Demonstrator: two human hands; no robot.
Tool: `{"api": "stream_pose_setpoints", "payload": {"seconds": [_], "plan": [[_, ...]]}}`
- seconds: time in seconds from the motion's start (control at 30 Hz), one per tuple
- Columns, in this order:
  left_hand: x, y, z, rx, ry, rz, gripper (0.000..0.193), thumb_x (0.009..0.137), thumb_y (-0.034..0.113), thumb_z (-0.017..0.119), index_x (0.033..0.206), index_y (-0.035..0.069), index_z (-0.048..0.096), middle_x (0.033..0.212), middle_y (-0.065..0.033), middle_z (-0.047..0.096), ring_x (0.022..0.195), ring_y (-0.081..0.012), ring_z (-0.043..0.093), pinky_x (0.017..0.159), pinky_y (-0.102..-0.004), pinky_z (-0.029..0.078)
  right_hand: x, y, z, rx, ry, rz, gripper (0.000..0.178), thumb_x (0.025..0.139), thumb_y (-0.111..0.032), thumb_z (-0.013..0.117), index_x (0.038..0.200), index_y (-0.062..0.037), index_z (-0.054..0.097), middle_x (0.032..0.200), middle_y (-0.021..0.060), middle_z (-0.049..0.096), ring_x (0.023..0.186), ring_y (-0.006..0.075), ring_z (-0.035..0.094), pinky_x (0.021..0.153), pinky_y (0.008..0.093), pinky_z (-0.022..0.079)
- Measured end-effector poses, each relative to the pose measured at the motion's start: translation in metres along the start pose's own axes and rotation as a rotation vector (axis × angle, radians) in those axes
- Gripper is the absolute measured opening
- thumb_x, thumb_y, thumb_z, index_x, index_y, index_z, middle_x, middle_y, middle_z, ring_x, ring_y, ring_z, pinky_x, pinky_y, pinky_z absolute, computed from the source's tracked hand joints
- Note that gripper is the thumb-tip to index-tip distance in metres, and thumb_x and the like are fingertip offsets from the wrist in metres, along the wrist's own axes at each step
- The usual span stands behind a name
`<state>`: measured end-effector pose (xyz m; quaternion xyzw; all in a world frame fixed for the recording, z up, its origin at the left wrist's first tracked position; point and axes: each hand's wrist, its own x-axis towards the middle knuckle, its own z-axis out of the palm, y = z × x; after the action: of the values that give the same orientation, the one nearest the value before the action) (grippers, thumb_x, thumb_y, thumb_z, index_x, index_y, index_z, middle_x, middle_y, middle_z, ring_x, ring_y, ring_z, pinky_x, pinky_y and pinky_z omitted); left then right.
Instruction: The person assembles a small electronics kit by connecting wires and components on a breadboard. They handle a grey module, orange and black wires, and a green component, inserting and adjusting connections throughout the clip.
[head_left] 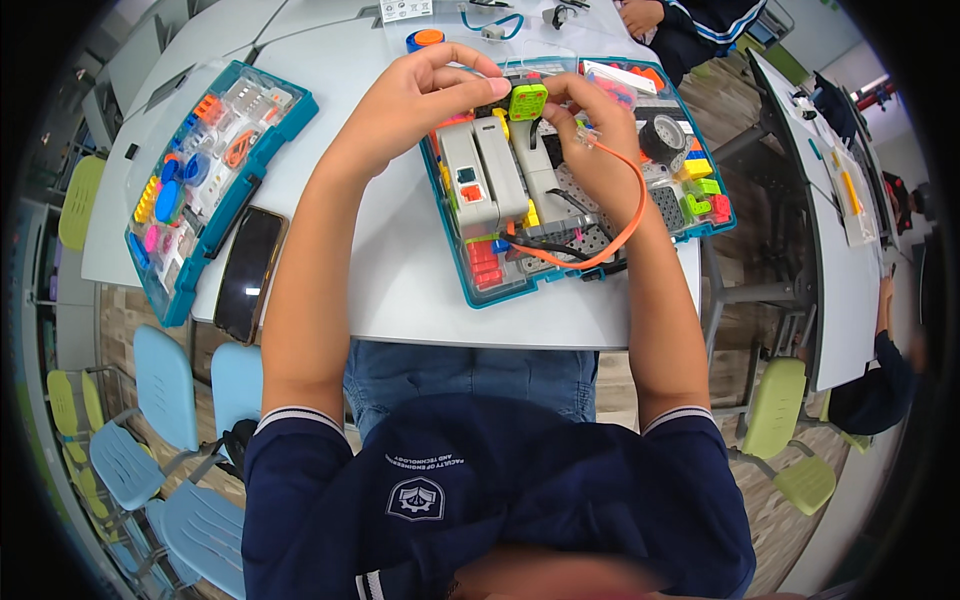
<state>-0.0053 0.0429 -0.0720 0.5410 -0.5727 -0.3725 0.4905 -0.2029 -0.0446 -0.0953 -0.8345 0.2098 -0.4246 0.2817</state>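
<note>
Over the grey-white building-kit model point(480, 175), both my hands are raised close together. Between them stands a small bright green block point(527, 101) fixed to dark parts. My left hand point(430, 100) is closed, thumb and forefinger pinching the dark part at the block's left side. From the right, my right hand point(595, 125) curls its thumb and forefinger against the block's other side; its fingertips are partly hidden. An orange cable point(638, 215) loops from a clear plug point(588, 137) at my right hand to the model's lower end. Black cables point(560, 246) lie beneath it.
The model sits on an open teal-rimmed parts tray point(505, 292) with a black wheel point(662, 138) at right. Another parts tray point(215, 245) and a phone point(250, 275) lie left. A blue-orange round part point(427, 40) is beyond. Another person's hand point(640, 16) rests at the far edge.
</note>
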Motion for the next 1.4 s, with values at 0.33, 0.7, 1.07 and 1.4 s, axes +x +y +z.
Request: {"api": "stream_pose_setpoints", "payload": {"seconds": [0.33, 0.7, 1.07, 1.4], "plan": [[0.000, 0.001, 0.001, -0.056, -0.003, 0.057, 0.033, 0.090, 0.033, 0.069, 0.106, 0.005, 0.069, 0.091, -0.0032, 0.071, 0.087, -0.0098, 0.064, 0.083, -0.0250, 0.048, 0.011, -0.029, -0.011, -0.425, -0.098, -0.063, 0.051, 0.083, -0.051, 0.069, 0.073, -0.0026, 0.059, 0.066, 0.0116, 0.061, 0.056, 0.0257, 0.058, 0.053, 0.0364, 0.045], [-0.007, 0.003, 0.006, 0.116, 0.113, 0.174, 0.020, 0.089, 0.016, 0.071, 0.101, 0.000, 0.074, 0.087, -0.0063, 0.072, 0.079, -0.0086, 0.065, 0.071, -0.0214, 0.053, 0.011, -0.032, -0.003, -0.612, -0.116, -0.155, 0.045, 0.092, -0.040, 0.061, 0.075, 0.0012, 0.053, 0.069, 0.0214, 0.063, 0.058, 0.0358, 0.063, 0.051, 0.0434, 0.049], [-0.007, 0.000, 0.013, 0.145, 0.232, 0.307, 0.018, 0.084, 0.020, 0.072, 0.089, 0.003, 0.077, 0.070, -0.0058, 0.071, 0.065, -0.0085, 0.066, 0.060, -0.0221, 0.051, 0.017, -0.036, -0.009, -0.506, -0.307, -0.019, 0.041, 0.094, -0.035, 0.056, 0.087, 0.0049, 0.051, 0.078, 0.0290, 0.062, 0.073, 0.0441, 0.063, 0.065, 0.0494, 0.049], [-0.014, 0.014, 0.020, 0.259, 0.263, 0.370, 0.015, 0.083, 0.010, 0.073, 0.094, 0.001, 0.075, 0.081, -0.0090, 0.073, 0.068, -0.0094, 0.067, 0.060, -0.0218, 0.052, 0.018, -0.043, -0.017, -0.453, -0.338, 0.023, 0.036, 0.090, -0.029, 0.065, 0.087, 0.0041, 0.050, 0.077, 0.0250, 0.061, 0.070, 0.0428, 0.061, 0.059, 0.0468, 0.048]]}}
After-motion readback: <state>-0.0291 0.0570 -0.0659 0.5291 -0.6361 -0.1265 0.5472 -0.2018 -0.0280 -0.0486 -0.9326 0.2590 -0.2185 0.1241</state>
